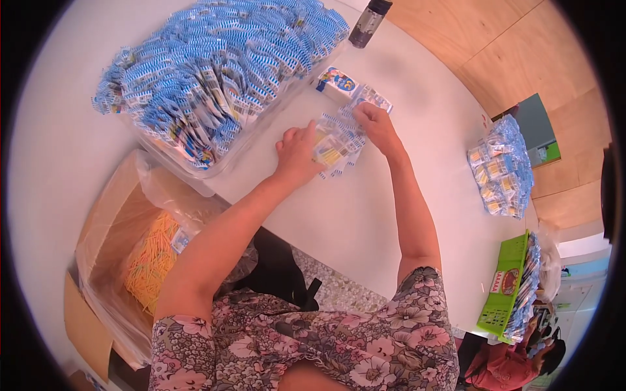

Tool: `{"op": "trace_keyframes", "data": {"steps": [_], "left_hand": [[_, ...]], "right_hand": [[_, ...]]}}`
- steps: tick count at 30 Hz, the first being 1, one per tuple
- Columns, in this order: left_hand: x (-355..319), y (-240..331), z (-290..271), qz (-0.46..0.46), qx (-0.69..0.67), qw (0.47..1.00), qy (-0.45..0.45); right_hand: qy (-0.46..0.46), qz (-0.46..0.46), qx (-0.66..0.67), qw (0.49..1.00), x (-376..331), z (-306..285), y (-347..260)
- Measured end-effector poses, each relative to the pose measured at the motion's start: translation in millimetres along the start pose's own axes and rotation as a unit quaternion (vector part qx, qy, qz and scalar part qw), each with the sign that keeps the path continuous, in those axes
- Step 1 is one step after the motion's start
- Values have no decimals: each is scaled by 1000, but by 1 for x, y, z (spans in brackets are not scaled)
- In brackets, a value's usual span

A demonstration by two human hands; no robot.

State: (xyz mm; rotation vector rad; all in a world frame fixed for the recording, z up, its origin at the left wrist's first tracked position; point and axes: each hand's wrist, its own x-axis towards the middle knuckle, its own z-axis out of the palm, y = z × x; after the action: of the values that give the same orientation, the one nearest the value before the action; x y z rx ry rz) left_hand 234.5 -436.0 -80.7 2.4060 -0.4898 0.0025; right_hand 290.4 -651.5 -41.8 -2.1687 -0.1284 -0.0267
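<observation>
Both my hands rest on a small heap of blue-and-white plastic packets with yellow contents, lying on the white table. My left hand presses flat on the left side of the heap, fingers spread. My right hand pinches one packet at the heap's far edge. A small white carton with a colourful picture stands just beyond the heap.
A big clear tray piled with blue-and-white packets fills the far left. A dark bottle stands behind. A stack of filled packets lies right. A bag-lined cardboard box of yellow sticks sits left; a green basket right.
</observation>
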Motion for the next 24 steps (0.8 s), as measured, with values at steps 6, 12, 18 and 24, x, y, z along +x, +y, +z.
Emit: {"op": "trace_keyframes", "data": {"steps": [6,12,18,24], "left_hand": [[-7,-10,-8,16,-232,972,8],[-27,-10,-9,-10,-421,904,-76],[-48,0,7,127,-378,916,27],[-43,0,24,152,-272,945,103]], "right_hand": [[-62,-53,146,986,-51,24,-46],[-66,-39,260,963,-100,49,-13],[-30,-42,293,955,-124,67,-33],[-80,12,249,965,-115,63,-39]]}}
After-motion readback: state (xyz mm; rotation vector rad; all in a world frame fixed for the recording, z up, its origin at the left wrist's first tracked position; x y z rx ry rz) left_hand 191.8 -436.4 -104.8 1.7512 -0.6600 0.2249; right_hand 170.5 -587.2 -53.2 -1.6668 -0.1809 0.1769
